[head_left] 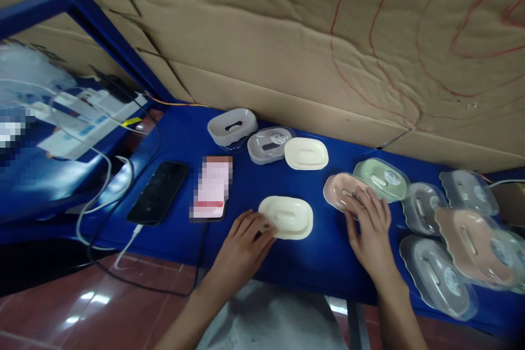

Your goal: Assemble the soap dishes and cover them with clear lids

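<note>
On the blue table, a cream soap dish [289, 214] lies in front of me. Its left edge is pinched between the fingers and thumb of my left hand [248, 235]. Farther right, my right hand [369, 219] grips a pink soap dish [340, 188], fingers over its top and thumb at the near side; part of that dish is hidden beneath them. Just behind it sits a green soap dish [375, 175] with a clear cover and a round label. Another cream piece [307, 152] lies at the back, beside a grey soap dish [266, 147] bearing a label.
Several covered soap dishes, including a peach one [467, 235] and a grey one [435, 273], crowd the right end. A grey dish [232, 126] stands at the back left. Two phones lie left, one dark [158, 192] with a cable. Cardboard [262, 54] rises behind the table.
</note>
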A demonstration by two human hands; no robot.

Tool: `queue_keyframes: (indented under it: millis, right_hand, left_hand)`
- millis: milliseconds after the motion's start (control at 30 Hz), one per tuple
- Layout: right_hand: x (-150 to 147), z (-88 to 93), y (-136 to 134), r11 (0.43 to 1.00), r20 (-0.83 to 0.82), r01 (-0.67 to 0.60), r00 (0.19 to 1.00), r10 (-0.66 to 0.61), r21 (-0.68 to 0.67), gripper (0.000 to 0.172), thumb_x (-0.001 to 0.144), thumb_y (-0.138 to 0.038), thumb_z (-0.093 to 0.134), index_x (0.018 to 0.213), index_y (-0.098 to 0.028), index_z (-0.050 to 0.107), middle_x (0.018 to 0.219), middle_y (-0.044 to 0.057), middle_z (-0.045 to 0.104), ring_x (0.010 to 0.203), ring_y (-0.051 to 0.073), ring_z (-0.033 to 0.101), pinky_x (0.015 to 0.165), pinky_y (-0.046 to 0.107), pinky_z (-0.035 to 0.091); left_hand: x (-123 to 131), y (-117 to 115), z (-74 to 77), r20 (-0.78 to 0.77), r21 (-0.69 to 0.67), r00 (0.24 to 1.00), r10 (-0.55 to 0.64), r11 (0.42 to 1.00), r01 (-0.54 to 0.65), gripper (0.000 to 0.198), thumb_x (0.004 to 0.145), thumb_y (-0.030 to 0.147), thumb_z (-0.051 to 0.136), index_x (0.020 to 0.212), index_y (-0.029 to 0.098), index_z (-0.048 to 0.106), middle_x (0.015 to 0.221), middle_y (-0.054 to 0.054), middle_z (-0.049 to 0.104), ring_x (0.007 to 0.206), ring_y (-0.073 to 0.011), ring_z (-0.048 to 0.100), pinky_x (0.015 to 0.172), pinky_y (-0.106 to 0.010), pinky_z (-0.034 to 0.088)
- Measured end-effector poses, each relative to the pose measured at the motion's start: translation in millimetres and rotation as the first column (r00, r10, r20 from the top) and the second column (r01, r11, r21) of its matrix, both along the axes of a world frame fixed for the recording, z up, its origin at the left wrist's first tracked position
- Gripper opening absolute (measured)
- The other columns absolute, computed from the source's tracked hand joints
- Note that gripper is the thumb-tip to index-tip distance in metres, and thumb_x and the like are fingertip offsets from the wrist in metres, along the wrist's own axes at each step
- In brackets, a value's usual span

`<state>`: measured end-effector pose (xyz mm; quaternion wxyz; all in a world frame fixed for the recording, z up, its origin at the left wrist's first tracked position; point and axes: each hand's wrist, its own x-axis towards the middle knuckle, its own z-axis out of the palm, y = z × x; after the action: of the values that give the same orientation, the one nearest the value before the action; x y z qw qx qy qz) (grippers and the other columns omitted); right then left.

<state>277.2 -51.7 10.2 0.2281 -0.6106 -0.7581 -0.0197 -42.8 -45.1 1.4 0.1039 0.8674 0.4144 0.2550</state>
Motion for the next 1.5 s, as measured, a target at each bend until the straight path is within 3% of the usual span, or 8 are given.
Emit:
queue_keyframes:
  millis: [133,300,467,767,933,1067,1267,1500]
  right_hand:
    - [-46.6,9.7,46.3,0.979,0.061,-0.192,0.979,0.196,-0.065,0.065,0.106,-0.016,0.046,0.168,-0.026,0.03,0.165,0.012,0.048,0.157,0.031,0.04,0.128,0.059,0.034]
    - [-90.2,2.7,77.3,0.983,0.22,-0.155,0.96,0.172,-0.095,0.057,0.106,-0.016,0.049,0.162,-0.01,0.041,0.15,0.022,0.061,0.142,0.035,0.055,0.126,0.063,0.03]
    - [-89.2,-2.3,67.2,0.958,0.162,-0.258,0.947,0.277,-0.126,0.04,0.104,-0.009,0.049,0.138,-0.021,0.066,0.121,0.009,0.076,0.117,0.025,0.068,0.123,0.054,0.034]
    - [-83.0,-0.8,68.5,0.931,0.055,-0.344,0.934,0.353,-0.119,0.051,0.101,-0.005,0.044,0.144,-0.024,0.063,0.127,0.008,0.075,0.119,0.025,0.067,0.112,0.047,0.046]
    - [-91.9,17.6,100.5,0.959,0.043,-0.278,0.959,0.28,-0.047,0.052,0.107,-0.017,0.039,0.157,-0.023,0.049,0.15,0.013,0.061,0.138,0.031,0.056,0.112,0.05,0.046]
    - [-106.4,27.0,129.8,0.964,0.067,-0.253,0.964,0.259,-0.085,0.048,0.108,-0.02,0.037,0.153,-0.018,0.051,0.149,0.015,0.062,0.137,0.032,0.057,0.112,0.051,0.046]
    - [-105.6,12.9,114.5,0.979,0.108,-0.021,0.993,0.043,-0.203,0.049,0.106,-0.026,0.042,0.152,-0.012,0.049,0.142,0.024,0.064,0.124,0.04,0.065,0.099,0.057,0.053]
    - [-76.0,8.2,89.7,0.931,-0.37,-0.207,0.925,0.086,-0.3,0.053,0.111,-0.036,0.036,0.163,-0.025,0.033,0.132,0.013,0.073,0.116,0.025,0.073,0.102,0.047,0.058]
  left_hand:
    - [-8.2,-5.2,-6.8,0.027,0.033,0.994,0.105,0.994,-0.106,0.02,0.099,0.01,0.062,0.115,0.02,0.069,0.126,-0.012,0.07,0.119,-0.0298,0.067,0.107,-0.055,0.057]
    - [-13.4,-9.0,-12.8,0.029,0.02,0.985,0.169,0.985,-0.169,0.018,0.099,0.012,0.063,0.115,0.02,0.067,0.132,-0.013,0.069,0.12,-0.0328,0.066,0.104,-0.056,0.058]
    - [-18.2,-10.1,-17.9,0.06,-0.001,0.98,0.188,0.982,-0.188,0.018,0.1,0.013,0.063,0.116,0.021,0.066,0.132,-0.013,0.068,0.122,-0.032,0.065,0.102,-0.053,0.06]
    - [-15.6,-11.0,-12.8,0.066,-0.013,0.995,0.079,0.997,-0.078,0.015,0.101,0.019,0.066,0.115,0.021,0.066,0.129,-0.013,0.069,0.121,-0.031,0.067,0.1,-0.049,0.061]
    - [-16.3,-13.4,-14.3,0.064,0.001,0.996,0.056,0.998,-0.056,0.01,0.101,0.022,0.067,0.111,0.021,0.068,0.123,-0.013,0.071,0.114,-0.0309,0.068,0.092,-0.047,0.06]
    - [-17.6,-14.2,-13.7,0.082,-0.007,0.996,0.047,0.999,-0.047,0.011,0.1,0.019,0.069,0.111,0.019,0.067,0.127,-0.014,0.07,0.119,-0.032,0.067,0.096,-0.049,0.059]
    - [-21.1,-17.7,-9.7,0.235,0.075,0.969,0.073,0.993,-0.093,0.018,0.1,0.016,0.069,0.118,0.02,0.064,0.12,-0.012,0.071,0.115,-0.0269,0.069,0.101,-0.048,0.06]
    - [-11.3,-6.7,-3.7,0.254,0.056,0.963,0.088,0.993,-0.105,0.023,0.1,0.015,0.068,0.122,0.021,0.063,0.123,-0.011,0.07,0.122,-0.0268,0.068,0.108,-0.051,0.058]
